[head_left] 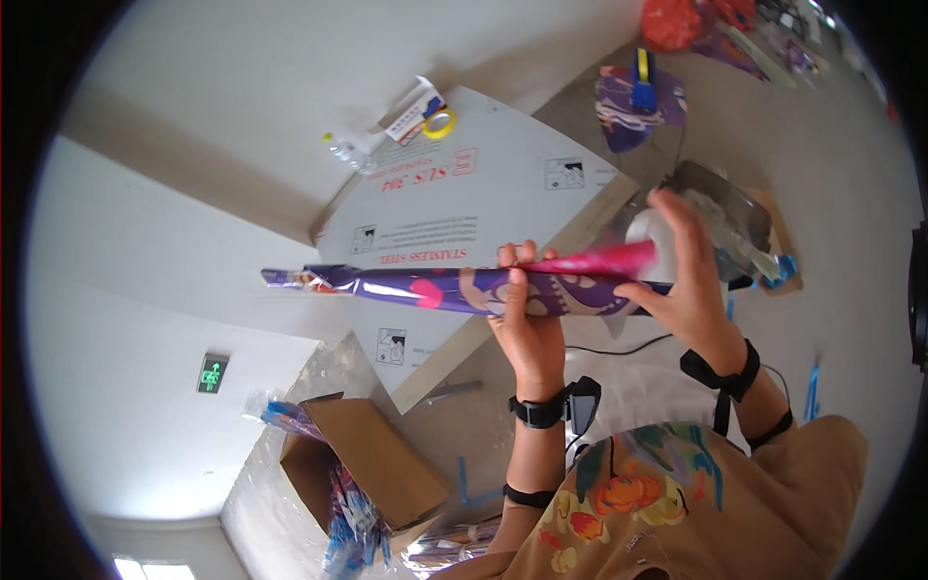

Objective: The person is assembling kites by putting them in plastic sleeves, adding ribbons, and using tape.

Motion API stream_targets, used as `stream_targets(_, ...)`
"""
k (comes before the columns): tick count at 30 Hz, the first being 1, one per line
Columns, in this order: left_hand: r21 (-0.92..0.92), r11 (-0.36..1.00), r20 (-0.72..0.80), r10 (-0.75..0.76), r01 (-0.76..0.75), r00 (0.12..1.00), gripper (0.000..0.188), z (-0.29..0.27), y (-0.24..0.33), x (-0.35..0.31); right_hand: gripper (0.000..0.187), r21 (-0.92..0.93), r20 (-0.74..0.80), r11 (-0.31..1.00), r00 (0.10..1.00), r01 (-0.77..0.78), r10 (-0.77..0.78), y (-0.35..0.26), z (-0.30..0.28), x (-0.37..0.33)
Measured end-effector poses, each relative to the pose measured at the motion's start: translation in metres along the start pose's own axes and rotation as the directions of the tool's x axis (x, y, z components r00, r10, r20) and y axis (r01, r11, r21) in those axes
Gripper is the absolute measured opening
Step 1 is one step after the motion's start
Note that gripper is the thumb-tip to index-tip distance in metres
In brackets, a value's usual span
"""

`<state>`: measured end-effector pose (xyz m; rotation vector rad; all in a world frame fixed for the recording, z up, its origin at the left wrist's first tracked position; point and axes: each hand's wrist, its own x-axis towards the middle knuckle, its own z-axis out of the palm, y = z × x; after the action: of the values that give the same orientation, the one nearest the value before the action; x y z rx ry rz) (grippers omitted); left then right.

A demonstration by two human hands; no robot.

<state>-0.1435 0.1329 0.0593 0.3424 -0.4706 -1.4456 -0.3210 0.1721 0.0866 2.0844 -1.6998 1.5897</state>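
Note:
A long, glossy purple roll (454,292) with printed pink and pale shapes lies level across the middle in front of me; its left end narrows and looks twisted. Round its middle my left hand (530,324) is closed, thumb on the near side and fingertips over the far side. Along the far edge, at the right part, shows a blurred bright pink strip (609,259). My right hand (691,280) is at the roll's right end, thumb against it and fingers spread apart and raised. I cannot tell whether the pink strip is part of the roll.
Beyond the roll stands a film-covered table (512,184) bearing yellow tape (440,124), a small box (416,108) and a plastic bottle (345,150). A stool (623,126) holds a blue tape dispenser (644,87). A dark bin (720,198) sits right; an opened carton (372,459) lower left.

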Motion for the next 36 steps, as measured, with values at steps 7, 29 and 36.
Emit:
stream_targets(7, -0.02, 1.0, -0.016, 0.002, -0.002, 1.0, 0.04, 0.025, 0.003, -0.014, 0.072, -0.157, 0.395, 0.955, 0.903, 0.25, -0.171, -0.037, -0.002, -0.02)
stream_targets(29, 0.573, 0.59, 0.381, 0.422, -0.568, 0.823, 0.025, 0.027, 0.11, 0.02, 0.024, 0.245, 0.955, 0.159, 0.266, -0.956, 0.13, 0.048, -0.067, -0.051)
stream_targets(36, 0.519, 0.636, 0.435, 0.378, -0.571, 0.817, 0.014, 0.022, 0.111, 0.031, 0.021, 0.205, 0.969, 0.09, 0.215, -0.975, 0.118, 0.055, -0.069, -0.06)
